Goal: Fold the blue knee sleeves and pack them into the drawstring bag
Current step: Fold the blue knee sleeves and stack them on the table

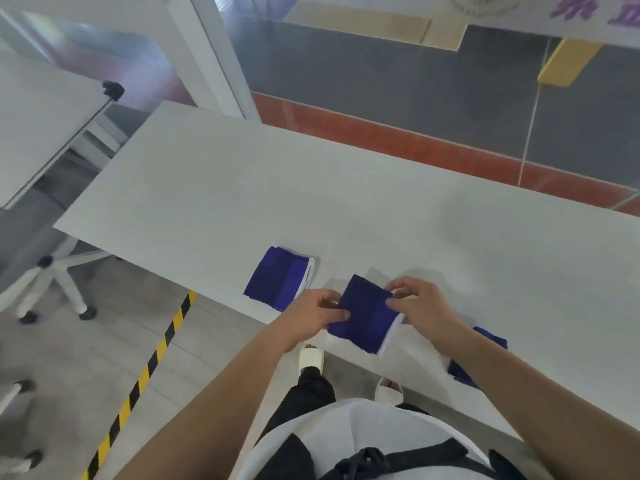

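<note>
One folded sleeve [280, 279] lies on the table [450, 237]. Your left hand [311, 311] and right hand [420, 304] pinch a second sleeve [367, 317] mid-fold at the near edge. Packing remains; I see no clear bag.

Purple characters on banner [588, 8] top right, cut off, unreadable

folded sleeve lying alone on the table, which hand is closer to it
Left. The left hand sits just beside the folded sleeve; the right hand is farther off, across the held sleeve.
</note>
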Available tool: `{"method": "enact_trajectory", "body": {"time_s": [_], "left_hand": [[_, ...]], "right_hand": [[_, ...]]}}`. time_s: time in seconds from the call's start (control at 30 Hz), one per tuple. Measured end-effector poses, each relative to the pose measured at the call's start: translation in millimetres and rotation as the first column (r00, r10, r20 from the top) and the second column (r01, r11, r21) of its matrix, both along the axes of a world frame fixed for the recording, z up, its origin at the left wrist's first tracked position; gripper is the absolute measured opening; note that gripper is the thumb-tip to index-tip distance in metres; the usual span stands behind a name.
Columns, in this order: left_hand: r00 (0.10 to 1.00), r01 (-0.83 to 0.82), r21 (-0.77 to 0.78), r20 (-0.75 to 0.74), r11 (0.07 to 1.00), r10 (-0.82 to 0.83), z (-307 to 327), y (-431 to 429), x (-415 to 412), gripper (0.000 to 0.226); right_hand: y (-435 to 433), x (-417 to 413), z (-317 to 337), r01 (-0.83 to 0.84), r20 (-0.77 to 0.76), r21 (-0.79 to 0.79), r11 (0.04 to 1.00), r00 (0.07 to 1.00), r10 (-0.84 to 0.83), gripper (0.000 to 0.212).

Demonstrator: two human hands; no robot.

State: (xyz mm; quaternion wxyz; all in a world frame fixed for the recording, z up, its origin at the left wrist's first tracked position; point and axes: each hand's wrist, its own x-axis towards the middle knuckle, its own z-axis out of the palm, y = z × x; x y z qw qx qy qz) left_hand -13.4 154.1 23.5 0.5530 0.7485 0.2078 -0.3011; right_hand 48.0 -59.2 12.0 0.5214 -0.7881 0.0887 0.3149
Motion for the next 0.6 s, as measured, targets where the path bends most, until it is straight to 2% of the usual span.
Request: {"method": "enact_trajectory", "body": {"time_s": [0.07,0.13,0.2,0.23,0.3,0.37,0.43,0.5,0.57,0.6], "left_hand": [[0.990,-0.142,-0.124,-0.004,0.982,0.143,15,9,-11,0.019],[0.958,-0.282,-0.142,0.006,0.949,0.286,28,14,-20,0.020],[0.915,-0.396,-0.159,0.020,0.905,0.404,33,19,-30,0.027],[0.891,-0.443,-0.185,0.020,0.877,0.454,36,21,-35,0.027],[0.862,-0.497,-0.194,0.004,0.846,0.507,39,25,-48,0.024],[0.877,-0.477,-0.113,0.002,0.872,0.480,41,30,-60,0.026],[0.901,-0.431,0.004,0.055,0.902,0.430,42,37,-66,0.041],[0.902,-0.416,0.119,0.178,0.901,0.393,48,46,-67,0.070],[0.920,-0.313,0.202,0.307,0.928,0.244,59,55,-60,0.088],[0.934,-0.229,0.217,0.323,0.949,0.152,64,59,-53,0.091]], "right_hand": [[1,14,18,0.000,-0.042,0.173,0.985,0.999,0.008,0.016],[5,23,27,-0.049,-0.165,0.336,0.940,0.980,0.110,0.031],[13,24,29,-0.099,-0.255,0.432,0.897,0.940,0.226,0.039],[19,21,27,-0.125,-0.266,0.448,0.885,0.927,0.265,0.037],[34,13,25,-0.155,-0.248,0.421,0.894,0.928,0.277,0.026],[49,7,25,-0.172,-0.180,0.385,0.907,0.950,0.256,0.021],[62,7,32,-0.286,-0.051,0.326,0.901,0.947,0.319,0.025],[72,14,45,-0.496,0.092,0.178,0.850,0.869,0.487,0.026],[83,22,64,-0.692,0.179,0.038,0.721,0.714,0.676,0.024],[89,26,73,-0.757,0.205,-0.005,0.653,0.638,0.742,0.024]]}}
